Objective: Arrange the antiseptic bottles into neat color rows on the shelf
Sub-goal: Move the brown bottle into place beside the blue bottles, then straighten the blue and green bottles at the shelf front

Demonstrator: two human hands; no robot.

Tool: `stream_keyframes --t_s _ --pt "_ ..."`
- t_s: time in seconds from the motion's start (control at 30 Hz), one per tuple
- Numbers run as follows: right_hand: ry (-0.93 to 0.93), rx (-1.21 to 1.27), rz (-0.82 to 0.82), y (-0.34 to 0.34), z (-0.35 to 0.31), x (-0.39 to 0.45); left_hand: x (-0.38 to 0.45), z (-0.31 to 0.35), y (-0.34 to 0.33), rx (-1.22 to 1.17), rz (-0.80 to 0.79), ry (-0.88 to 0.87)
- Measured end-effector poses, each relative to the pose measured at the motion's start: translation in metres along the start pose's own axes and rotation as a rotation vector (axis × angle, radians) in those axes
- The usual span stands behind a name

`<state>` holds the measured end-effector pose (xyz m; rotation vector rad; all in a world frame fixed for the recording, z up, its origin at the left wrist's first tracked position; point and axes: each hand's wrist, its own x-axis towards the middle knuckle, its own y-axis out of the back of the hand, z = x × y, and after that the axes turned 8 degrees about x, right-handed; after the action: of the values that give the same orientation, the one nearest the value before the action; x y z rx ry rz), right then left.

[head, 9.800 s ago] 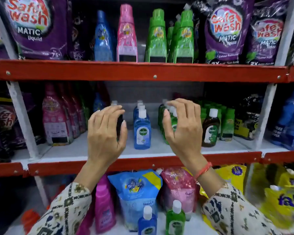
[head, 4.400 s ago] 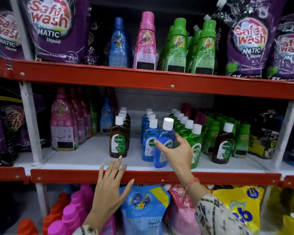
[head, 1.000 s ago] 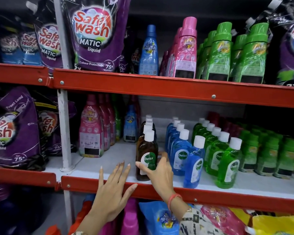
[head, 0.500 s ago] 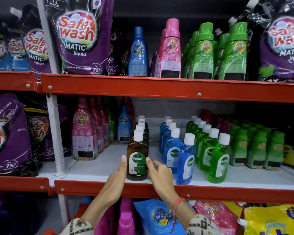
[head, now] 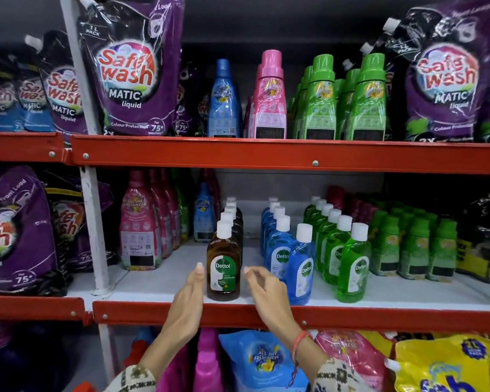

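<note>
Three rows of white-capped antiseptic bottles run front to back on the middle shelf [head: 159,284]. The brown row is on the left, led by a brown bottle [head: 223,267]. The blue row stands in the middle; its front blue bottle [head: 301,267] sits slightly right of that line. The green row, fronted by a green bottle [head: 352,267], is on the right. My left hand [head: 188,297] is flat and open just left of the front brown bottle. My right hand [head: 268,290] is just right of it, fingers loosely curled, empty. Neither hand grips the bottle.
Pink fabric-conditioner bottles [head: 137,230] stand left of the rows, small green bottles [head: 413,244] to the right. The red shelf lip [head: 351,316] runs below my hands. A white upright post [head: 95,230] stands at left. Pouches fill the shelf below; tall bottles and purple pouches stand above.
Both hands have eased slightly off the front brown bottle, which stands where it was at the head of its row. The view has shifted a little.
</note>
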<state>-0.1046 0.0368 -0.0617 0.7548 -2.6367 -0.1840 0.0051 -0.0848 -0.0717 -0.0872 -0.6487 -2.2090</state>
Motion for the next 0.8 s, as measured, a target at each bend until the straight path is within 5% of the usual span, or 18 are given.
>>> stream_keyframes --t_s 0.1,0.2,0.4,0.57,0.8 --pt "0.037 0.071 0.032 0.021 0.007 -0.006 -0.01 0.005 -0.01 -0.011 0.262 -0.159" --pt "0.068 0.154 0.146 0.046 0.007 -0.007 -0.017 0.016 -0.024 -0.09 0.282 -0.253" --pt "-0.009 0.22 0.459 0.094 0.004 -0.007 -0.015 0.043 -0.064 -0.253 -0.122 -0.097" --pt "-0.322 0.162 0.275 0.108 0.024 0.014 -0.014 0.066 -0.089 -0.194 -0.339 0.07" --pt "-0.348 0.189 0.182 0.103 0.059 0.037 -0.005 0.062 -0.113 -0.14 -0.452 0.007"
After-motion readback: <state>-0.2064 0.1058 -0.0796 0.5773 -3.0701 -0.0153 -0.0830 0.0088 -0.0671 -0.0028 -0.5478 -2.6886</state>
